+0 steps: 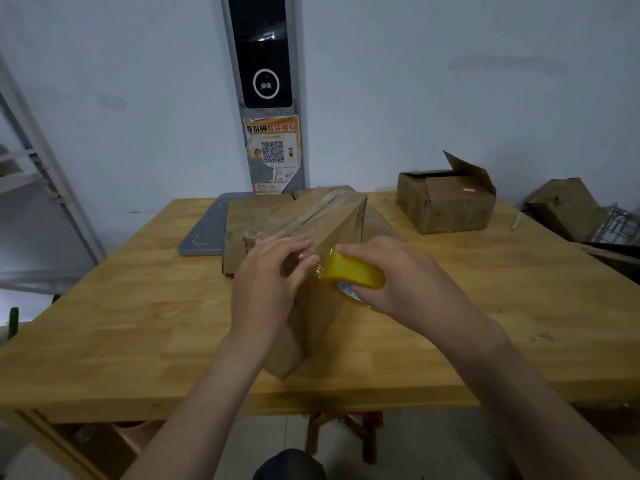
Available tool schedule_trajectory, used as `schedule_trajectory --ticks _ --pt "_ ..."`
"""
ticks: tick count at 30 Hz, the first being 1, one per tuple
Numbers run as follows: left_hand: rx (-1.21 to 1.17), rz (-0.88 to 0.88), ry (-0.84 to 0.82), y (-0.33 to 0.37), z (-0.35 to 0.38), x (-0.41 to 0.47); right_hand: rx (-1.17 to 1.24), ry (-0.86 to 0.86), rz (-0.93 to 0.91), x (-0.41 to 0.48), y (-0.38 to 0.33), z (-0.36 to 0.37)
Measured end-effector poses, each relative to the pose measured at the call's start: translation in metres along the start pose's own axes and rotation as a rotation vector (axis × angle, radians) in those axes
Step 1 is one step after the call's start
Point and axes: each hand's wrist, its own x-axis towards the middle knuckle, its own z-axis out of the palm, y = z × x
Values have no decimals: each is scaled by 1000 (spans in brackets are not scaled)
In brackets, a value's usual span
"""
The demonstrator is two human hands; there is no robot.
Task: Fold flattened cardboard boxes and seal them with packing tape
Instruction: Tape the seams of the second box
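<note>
From my remote seat, the pale wooden table (121,323) fills most of the view. Standing at its middle is the long brown cardboard box (341,223) I am working on. It is already folded into shape, with its near end under my hands and a strip of tape along its top seam.

Behind and under it lies a sheet of flattened brown cardboard (256,213), not yet folded. A squat brown box with one flap raised (446,206) sits at the far right (it looks taped round the sides, though I can't tell if it is finished).

My left hand (273,271) lies on the near top edge of the box, fingers nearly straight, pressing down what looks like a clear tape end. My right hand (405,275) has its fingers curled round the yellow roll of packing tape (356,273), held against the box's near right edge, touching it.

I judge one box to be mid-seal, with this end strip left to run and cut, and the flat sheet waiting after that.
</note>
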Motion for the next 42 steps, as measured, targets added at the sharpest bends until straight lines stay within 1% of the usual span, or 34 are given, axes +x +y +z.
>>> schedule_trajectory --ticks 2,7,13,16,20,23,25,27,28,29,31,32,33,36,37,38,40,42 --pt "31 11 32 0 3 -2 -11 3 -4 6 -3 3" --pt "164 46 176 -2 5 -4 -24 22 -35 11 -3 18" --pt "228 18 242 3 9 3 -36 58 -104 -4 9 31" --pt "207 36 250 3 10 2 60 99 -46 -14 14 29" --pt "188 23 252 2 14 1 149 198 -46 -27 22 24" --pt "174 20 236 2 15 1 77 267 -3 -35 33 15" --pt "189 -8 220 3 14 1 25 283 17 -43 44 9" --pt "187 -47 210 6 14 1 -8 284 85 -51 59 6" --pt "176 -59 209 7 15 1 -50 259 151 -54 68 7" --pt "162 -66 209 9 16 1 -118 198 237 -57 79 9" --pt "146 -70 205 13 17 0 -241 -27 434 -63 103 19" --pt "142 -75 200 14 17 -1 -252 -145 507 -67 114 24" --pt "135 -83 195 14 17 -1 -225 -236 543 -72 124 31" --pt "111 -92 195 12 16 -2 -160 -429 550 -85 142 54" --pt "104 -92 197 12 16 -2 -153 -455 550 -89 144 61" --pt "97 -87 198 12 16 -2 -141 -445 551 -92 145 65" --pt "92 -80 197 13 16 -2 -103 -377 545 -93 142 69" --pt "98 -86 198 15 15 -3 -75 -359 500 -92 133 70"
